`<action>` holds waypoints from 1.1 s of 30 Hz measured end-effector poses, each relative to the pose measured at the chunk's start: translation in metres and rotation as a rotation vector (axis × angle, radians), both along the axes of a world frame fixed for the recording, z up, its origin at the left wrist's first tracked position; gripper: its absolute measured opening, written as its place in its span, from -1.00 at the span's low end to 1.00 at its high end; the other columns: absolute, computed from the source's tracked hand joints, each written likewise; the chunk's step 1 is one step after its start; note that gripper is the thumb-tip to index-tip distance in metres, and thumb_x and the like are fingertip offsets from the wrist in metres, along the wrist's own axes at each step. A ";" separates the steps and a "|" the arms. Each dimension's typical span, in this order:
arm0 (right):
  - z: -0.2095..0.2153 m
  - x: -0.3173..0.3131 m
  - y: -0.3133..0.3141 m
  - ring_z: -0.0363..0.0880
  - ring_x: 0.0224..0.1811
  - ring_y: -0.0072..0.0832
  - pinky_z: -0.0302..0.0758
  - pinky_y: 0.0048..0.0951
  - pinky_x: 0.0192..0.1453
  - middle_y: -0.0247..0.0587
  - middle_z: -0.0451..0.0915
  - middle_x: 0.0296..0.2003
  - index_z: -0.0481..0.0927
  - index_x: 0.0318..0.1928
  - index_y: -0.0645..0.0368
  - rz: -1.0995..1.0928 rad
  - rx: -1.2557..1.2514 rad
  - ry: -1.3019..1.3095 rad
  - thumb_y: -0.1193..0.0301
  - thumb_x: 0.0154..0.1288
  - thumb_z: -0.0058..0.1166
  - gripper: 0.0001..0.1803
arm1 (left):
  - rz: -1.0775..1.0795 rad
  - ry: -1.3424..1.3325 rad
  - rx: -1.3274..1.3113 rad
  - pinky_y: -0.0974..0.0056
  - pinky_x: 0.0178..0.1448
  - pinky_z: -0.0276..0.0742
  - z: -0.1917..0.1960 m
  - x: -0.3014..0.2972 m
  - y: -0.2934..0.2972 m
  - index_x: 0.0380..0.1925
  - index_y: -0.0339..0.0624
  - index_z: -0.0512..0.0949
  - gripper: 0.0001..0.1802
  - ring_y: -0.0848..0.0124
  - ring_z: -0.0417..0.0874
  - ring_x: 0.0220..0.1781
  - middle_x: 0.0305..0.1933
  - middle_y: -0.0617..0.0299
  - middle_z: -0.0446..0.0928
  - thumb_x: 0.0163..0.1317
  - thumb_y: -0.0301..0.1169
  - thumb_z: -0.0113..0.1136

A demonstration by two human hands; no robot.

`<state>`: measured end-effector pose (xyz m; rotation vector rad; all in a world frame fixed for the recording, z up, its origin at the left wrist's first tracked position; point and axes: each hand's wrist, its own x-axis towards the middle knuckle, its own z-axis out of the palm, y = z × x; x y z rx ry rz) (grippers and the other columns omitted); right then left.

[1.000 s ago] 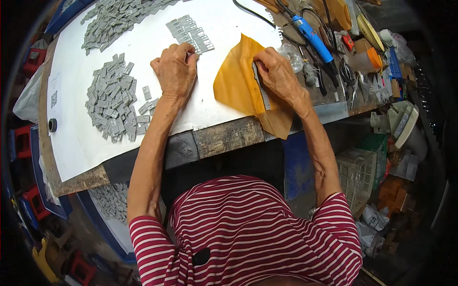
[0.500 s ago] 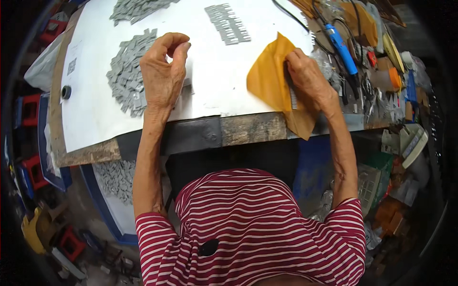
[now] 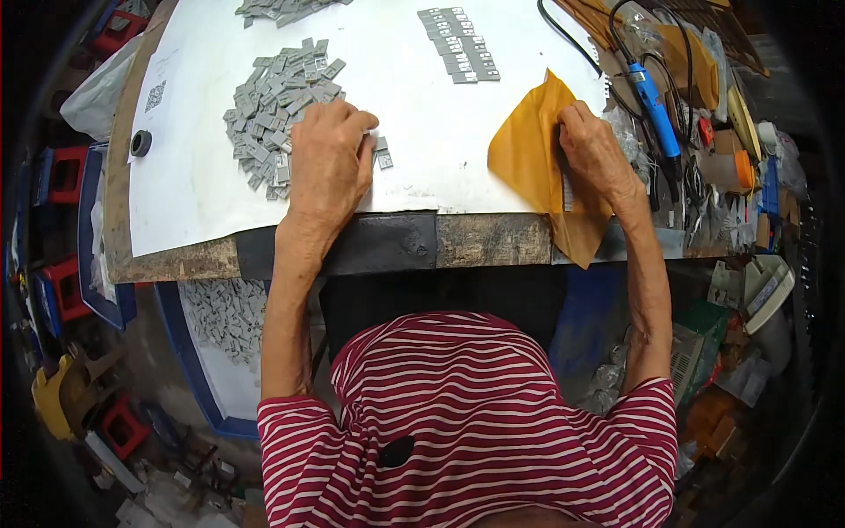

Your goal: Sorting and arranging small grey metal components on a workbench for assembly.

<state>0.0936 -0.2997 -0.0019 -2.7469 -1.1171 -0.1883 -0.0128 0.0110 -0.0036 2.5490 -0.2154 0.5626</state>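
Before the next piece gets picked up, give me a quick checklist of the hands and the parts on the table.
1. Left hand on the loose grey pile: ok.
2. Piece pinched in left fingers: cannot tell, fingers hide it.
3. Right hand pressing the yellow sheet: ok.
4. Sheet fully on the table: not ok, its corner hangs over the edge.
5. Sorted row apart from the pile: ok.

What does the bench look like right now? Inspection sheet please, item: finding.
Surface: white sheet over a worn wooden bench.
Job's things: loose pile of grey pieces; a neat row of them; orange envelope.
Clutter: blue tool, small items at the right edge.
Grippers: left hand on the pile; right hand pressing the envelope.
Cables: black cable beside the tool.
Surroundings: blue tray of grey pieces below.
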 end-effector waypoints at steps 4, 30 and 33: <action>0.006 -0.004 0.002 0.44 -0.41 0.09 0.42 -0.06 -0.36 0.13 0.39 -0.42 0.31 -0.41 0.33 0.008 0.023 -0.015 0.64 0.04 -0.19 -0.94 | -0.051 0.037 0.031 0.19 -0.09 0.27 -0.004 -0.003 -0.006 -0.40 -0.18 0.54 -0.83 0.25 0.39 -0.16 -0.32 0.20 0.43 -0.06 -0.57 0.19; 0.034 -0.047 0.030 0.43 -0.65 -0.68 0.27 -0.74 -0.69 -0.16 0.53 -0.52 0.50 -0.33 0.36 -0.259 1.325 1.343 0.60 0.13 0.03 -0.92 | -0.117 0.545 -1.208 0.53 -0.33 0.32 0.015 -0.003 -0.071 -0.25 -0.27 0.57 -0.79 0.64 0.41 -0.45 -0.45 0.36 0.51 0.07 -0.47 0.18; 0.035 -0.050 0.035 0.43 -0.65 -0.68 0.26 -0.74 -0.69 -0.15 0.53 -0.51 0.50 -0.32 0.37 -0.261 1.338 1.410 0.61 0.12 0.04 -0.91 | -0.151 0.586 -1.285 0.52 -0.36 0.36 0.010 0.000 -0.075 -0.27 -0.32 0.53 -0.80 0.62 0.44 -0.50 -0.48 0.30 0.52 0.08 -0.49 0.17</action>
